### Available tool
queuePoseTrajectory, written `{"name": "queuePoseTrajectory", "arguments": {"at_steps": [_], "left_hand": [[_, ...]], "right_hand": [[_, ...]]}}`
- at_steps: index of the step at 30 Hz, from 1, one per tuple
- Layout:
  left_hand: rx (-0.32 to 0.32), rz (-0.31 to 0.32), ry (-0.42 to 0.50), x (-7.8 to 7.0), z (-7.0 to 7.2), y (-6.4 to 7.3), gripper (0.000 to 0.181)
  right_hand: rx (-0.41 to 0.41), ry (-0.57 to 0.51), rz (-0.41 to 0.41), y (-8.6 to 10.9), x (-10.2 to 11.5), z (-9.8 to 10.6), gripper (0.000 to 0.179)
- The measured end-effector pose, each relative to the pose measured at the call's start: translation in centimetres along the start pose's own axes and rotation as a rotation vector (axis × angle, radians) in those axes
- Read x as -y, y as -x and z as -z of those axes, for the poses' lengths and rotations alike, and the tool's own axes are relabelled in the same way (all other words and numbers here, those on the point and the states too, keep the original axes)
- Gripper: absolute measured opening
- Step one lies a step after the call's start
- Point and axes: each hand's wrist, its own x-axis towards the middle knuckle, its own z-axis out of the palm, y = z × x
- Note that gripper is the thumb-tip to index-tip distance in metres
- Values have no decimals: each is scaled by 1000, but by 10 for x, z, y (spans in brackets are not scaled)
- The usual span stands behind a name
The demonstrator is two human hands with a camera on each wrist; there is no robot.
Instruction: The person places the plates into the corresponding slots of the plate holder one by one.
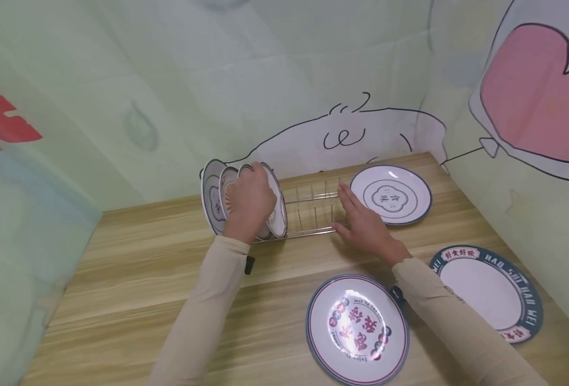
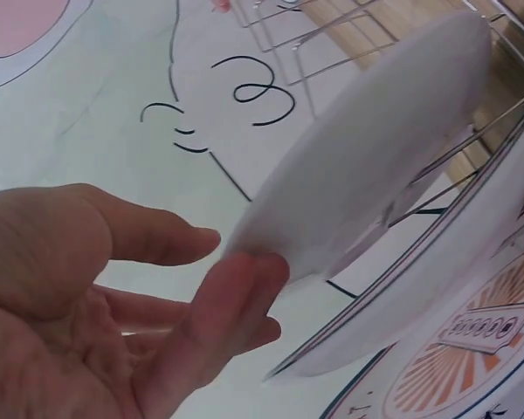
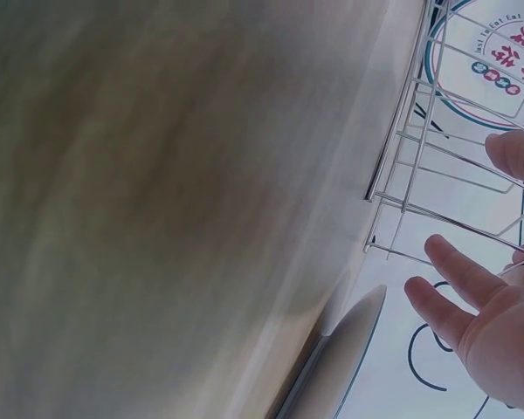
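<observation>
A wire dish rack [image 1: 313, 232] stands along the back of the table, with several plates upright in its left part. My left hand [image 1: 251, 197] is over these plates and pinches the upper edge of the rightmost one, a white plate [image 2: 375, 131], between thumb and fingers. To its left stand a plate with an orange ray pattern [image 2: 458, 349] and a grey-rimmed plate [image 1: 212, 195]. My right hand [image 1: 365, 228] is at the rack's right end, fingers extended, with the end wires [image 3: 472, 229] between thumb and fingers in the right wrist view.
A blue-rimmed plate [image 1: 412, 195] lies right of the rack. Nearer the front are a white plate with red characters [image 1: 327, 327] and, at the right, a green-rimmed plate [image 1: 530, 300]. A printed cloth wall [image 1: 168, 134] closes off the back and sides of the wooden table [image 1: 144, 268].
</observation>
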Motion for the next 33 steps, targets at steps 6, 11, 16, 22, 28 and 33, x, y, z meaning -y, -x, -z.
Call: {"name": "queuePoseTrajectory", "arguments": {"at_steps": [6, 11, 16, 22, 28, 33], "left_hand": [[-239, -53, 63, 10, 11, 5, 29], [-446, -149, 127, 33, 7, 5, 24], [-426, -166, 118, 57, 4, 4, 33], [-239, -161, 45, 81, -2, 2, 49], [-74, -145, -43, 93, -10, 2, 61], [-60, -167, -94, 94, -13, 3, 60]], "right_hand": [[-5, 9, 8, 0, 0, -2, 86], [-2, 10, 8, 0, 1, -1, 85], [-1, 15, 13, 0, 1, -1, 85], [-11, 29, 19, 0, -1, -2, 85], [-7, 34, 19, 0, -1, -3, 85], [1, 26, 14, -1, 0, -2, 85]]}}
